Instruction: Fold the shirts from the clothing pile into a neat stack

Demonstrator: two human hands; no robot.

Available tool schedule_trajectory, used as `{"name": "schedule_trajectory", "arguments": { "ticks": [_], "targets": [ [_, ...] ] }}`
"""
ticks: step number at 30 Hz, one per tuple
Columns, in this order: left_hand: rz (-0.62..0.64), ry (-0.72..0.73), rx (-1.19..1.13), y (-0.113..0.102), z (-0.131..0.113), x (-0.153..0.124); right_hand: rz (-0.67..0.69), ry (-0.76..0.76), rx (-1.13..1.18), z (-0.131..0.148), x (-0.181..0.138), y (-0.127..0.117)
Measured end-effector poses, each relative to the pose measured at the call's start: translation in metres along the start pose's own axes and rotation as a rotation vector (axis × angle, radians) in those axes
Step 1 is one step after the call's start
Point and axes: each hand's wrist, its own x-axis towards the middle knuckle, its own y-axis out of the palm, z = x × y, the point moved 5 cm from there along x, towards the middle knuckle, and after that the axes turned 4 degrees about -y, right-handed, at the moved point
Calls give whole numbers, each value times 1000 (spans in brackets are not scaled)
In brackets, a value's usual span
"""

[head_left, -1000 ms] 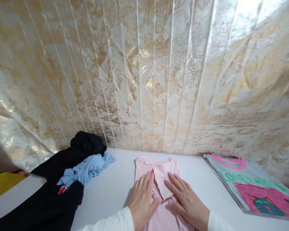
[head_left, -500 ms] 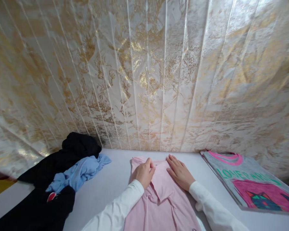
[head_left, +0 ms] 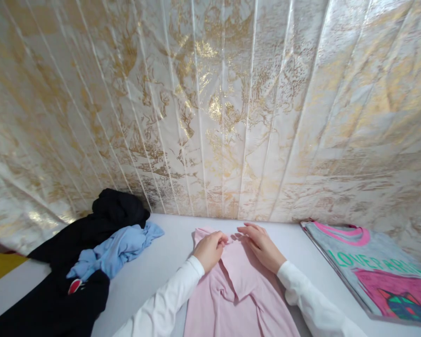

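A pink shirt (head_left: 236, 290) lies flat on the white table (head_left: 161, 276), its top edge toward the wall. My left hand (head_left: 209, 249) is closed in a pinch on the shirt's far edge, left of the middle. My right hand (head_left: 261, 245) rests on the same edge just to the right, its fingers curled onto the fabric and nearly touching the left hand's. Both arms wear white sleeves and reach forward over the shirt.
A heap of black clothing (head_left: 77, 262) with a light blue garment (head_left: 115, 250) on it lies at the left. A folded grey shirt with pink and green print (head_left: 372, 271) lies at the right. A gold-patterned sheet (head_left: 210, 107) hangs behind the table. Yellow fabric (head_left: 0, 269) shows at far left.
Both hands slid from the shirt's middle up to its far edge. They went from lying flat to gripping the fabric there, fingertips close together.
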Motion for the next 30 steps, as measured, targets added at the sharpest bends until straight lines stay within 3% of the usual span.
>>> {"name": "schedule_trajectory", "arguments": {
  "ticks": [3,7,8,12,15,19,24,30],
  "targets": [
    [24,-2,-87,1,-8,-2,65,-4,45,13,7,3],
    [212,26,-560,8,-25,-5,173,-3,55,7,6,-9],
    [222,36,-588,7,-27,-5,212,-10,66,1,4,-16],
    [45,30,-187,-10,-16,-1,323,-4,93,-27,-11,-52],
    [-63,26,-10,-24,-2,0,246,81,39,-34,-12,-69],
    [-94,56,149,-32,8,-2,223,158,-79,-9,3,-42],
    [-118,69,279,-29,2,-15,181,196,-100,19,21,1],
    [-94,81,482,-5,1,-37,204,246,56,18,18,12]
  ]
}}
